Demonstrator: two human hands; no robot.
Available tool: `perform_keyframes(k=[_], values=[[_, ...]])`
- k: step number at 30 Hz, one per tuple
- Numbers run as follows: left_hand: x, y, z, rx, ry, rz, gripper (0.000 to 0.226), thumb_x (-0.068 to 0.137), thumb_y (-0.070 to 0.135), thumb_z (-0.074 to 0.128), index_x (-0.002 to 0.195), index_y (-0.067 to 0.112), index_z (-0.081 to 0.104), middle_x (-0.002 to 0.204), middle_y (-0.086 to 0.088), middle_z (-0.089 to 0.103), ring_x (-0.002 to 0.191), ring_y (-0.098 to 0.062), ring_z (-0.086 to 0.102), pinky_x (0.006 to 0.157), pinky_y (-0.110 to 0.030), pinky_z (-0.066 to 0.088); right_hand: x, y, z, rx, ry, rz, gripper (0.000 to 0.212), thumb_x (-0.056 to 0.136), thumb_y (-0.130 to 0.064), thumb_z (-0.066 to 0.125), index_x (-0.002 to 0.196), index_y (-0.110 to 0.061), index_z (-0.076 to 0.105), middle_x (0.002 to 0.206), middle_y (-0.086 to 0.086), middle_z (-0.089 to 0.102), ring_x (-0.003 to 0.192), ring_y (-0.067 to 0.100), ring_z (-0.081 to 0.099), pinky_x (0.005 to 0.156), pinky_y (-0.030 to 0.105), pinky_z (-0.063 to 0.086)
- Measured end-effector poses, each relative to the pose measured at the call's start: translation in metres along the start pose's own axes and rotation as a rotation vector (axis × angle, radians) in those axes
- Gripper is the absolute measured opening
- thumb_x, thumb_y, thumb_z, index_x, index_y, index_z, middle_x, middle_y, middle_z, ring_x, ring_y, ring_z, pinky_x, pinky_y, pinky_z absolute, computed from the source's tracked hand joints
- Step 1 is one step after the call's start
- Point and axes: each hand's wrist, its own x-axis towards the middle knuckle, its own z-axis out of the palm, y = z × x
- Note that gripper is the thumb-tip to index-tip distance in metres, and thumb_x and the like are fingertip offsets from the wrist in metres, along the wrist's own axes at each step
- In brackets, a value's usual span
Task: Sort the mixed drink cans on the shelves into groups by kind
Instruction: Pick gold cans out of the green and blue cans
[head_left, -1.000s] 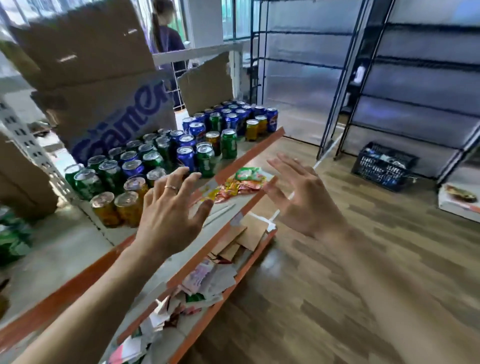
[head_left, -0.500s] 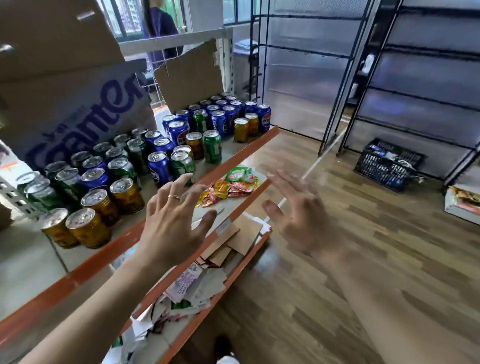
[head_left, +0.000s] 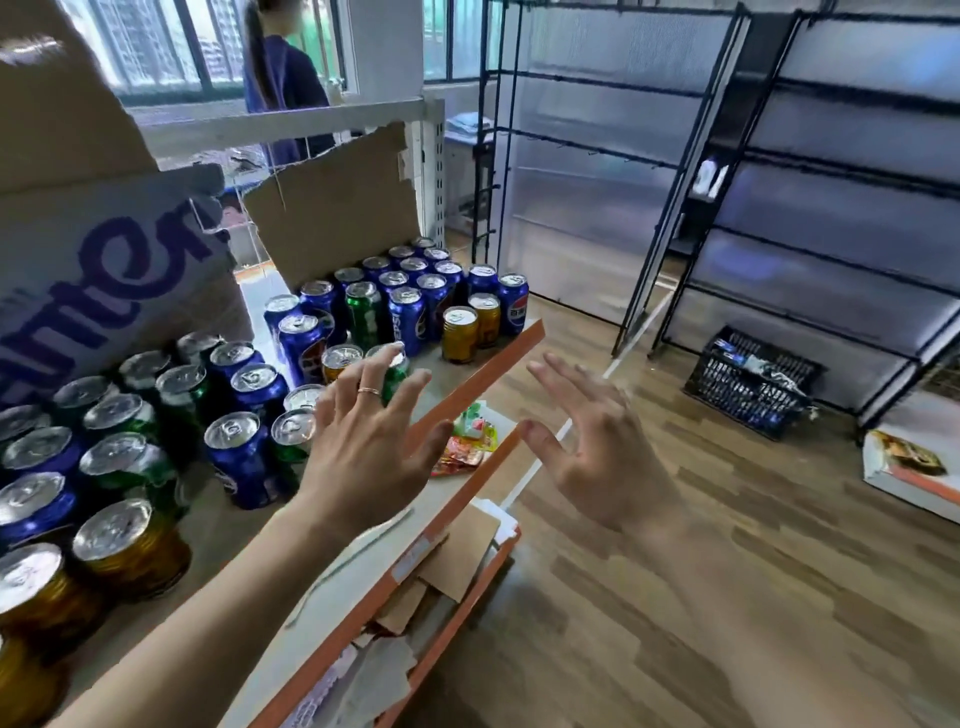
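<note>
Head view: we look down on a shelf (head_left: 483, 376) crowded with drink cans across the left half of the frame, both hands raised before it.
Left hand (head_left: 371, 441): grip open, fingers spread, holding nothing. It hovers at the centre of the frame over the cans, fingertips before a near green can (head_left: 397, 378); we cannot tell whether they touch it.
Right hand (head_left: 597, 447): grip open and empty, right of centre, out past the shelf's orange edge and above the floor.
Back cluster: blue cans (head_left: 408, 317) stand mostly together at upper centre, yet a stray green can (head_left: 363, 314) sits among them and two gold cans (head_left: 460, 335) stand just beside them on the right.
Middle cluster: middle cans (head_left: 182, 400), green and blue, are interleaved at centre left.
Front cluster: front gold cans (head_left: 127, 545) stand together at lower left.
Done: little, by our judgement; only the blue run at the back and the gold at lower left read as partial groups.
Left: most of it, we think. The green needs pulling out of the blue, and the two gold lots are well apart.
Step in hand: we judge this a reach toward a first can, nothing lifted yet.
Elsewhere: snack packets (head_left: 462, 447) on the lower shelf, a lettered carton (head_left: 104, 270) at upper left, a black crate (head_left: 748, 379) at right.
</note>
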Motion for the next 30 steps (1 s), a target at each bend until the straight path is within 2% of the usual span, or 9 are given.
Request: perform_keyframes(k=[5,10,16,21,28,30], values=[[0.047,-0.008,0.02,0.007,0.001,0.012,0.071,0.089,0.068,0.029,0.146,0.029,0.041,0.16,-0.001,0.014,0.145,-0.025,0.01,0.117,-0.051,0.014,0.04,0.016,0.013,0.015,-0.006,-0.004,0.065,0.089,-0.058,0.042,0.15,-0.036,0.032,0.159,-0.013,0.026,0.148,0.017,0.018,0.119,0.056,0.015],[0.078,-0.007,0.032,0.062,-0.008,-0.012,0.075,0.087,0.071,0.021,0.147,0.03,0.039,0.16,0.001,0.012,0.146,-0.023,0.008,0.118,-0.046,0.009,0.082,0.043,0.019,0.039,-0.031,-0.032,0.066,0.089,-0.057,0.043,0.15,-0.035,0.033,0.159,-0.012,0.026,0.149,0.018,0.017,0.117,0.057,0.018],[0.11,0.003,0.053,0.097,-0.021,-0.139,0.079,0.083,0.072,0.019,0.145,0.028,0.043,0.159,0.0,0.017,0.144,-0.022,0.008,0.118,-0.049,0.012,0.136,0.082,0.031,0.101,-0.104,-0.137,0.066,0.089,-0.057,0.043,0.15,-0.036,0.032,0.159,-0.014,0.023,0.149,0.016,0.015,0.117,0.056,0.02],[0.135,0.027,0.072,0.149,-0.016,-0.281,0.061,0.094,0.062,0.039,0.145,0.029,0.04,0.159,0.003,0.014,0.143,-0.018,0.005,0.117,-0.048,0.011,0.178,0.122,0.028,0.135,-0.184,-0.26,0.066,0.089,-0.057,0.044,0.15,-0.035,0.032,0.158,-0.015,0.024,0.149,0.016,0.015,0.117,0.058,0.021],[0.157,0.062,0.09,0.215,0.014,-0.425,0.07,0.088,0.066,0.027,0.145,0.027,0.042,0.159,-0.001,0.02,0.146,-0.021,0.012,0.119,-0.048,0.013,0.222,0.164,0.023,0.124,-0.275,-0.449,0.067,0.088,-0.057,0.042,0.15,-0.034,0.032,0.158,-0.011,0.027,0.149,0.017,0.017,0.117,0.054,0.023],[0.155,0.068,0.096,0.228,0.036,-0.483,0.074,0.086,0.067,0.023,0.143,0.026,0.045,0.158,-0.002,0.025,0.145,-0.024,0.018,0.118,-0.048,0.016,0.229,0.168,0.027,0.159,-0.28,-0.505,0.065,0.088,-0.054,0.047,0.148,-0.033,0.037,0.156,-0.01,0.032,0.147,0.017,0.023,0.116,0.053,0.026]])
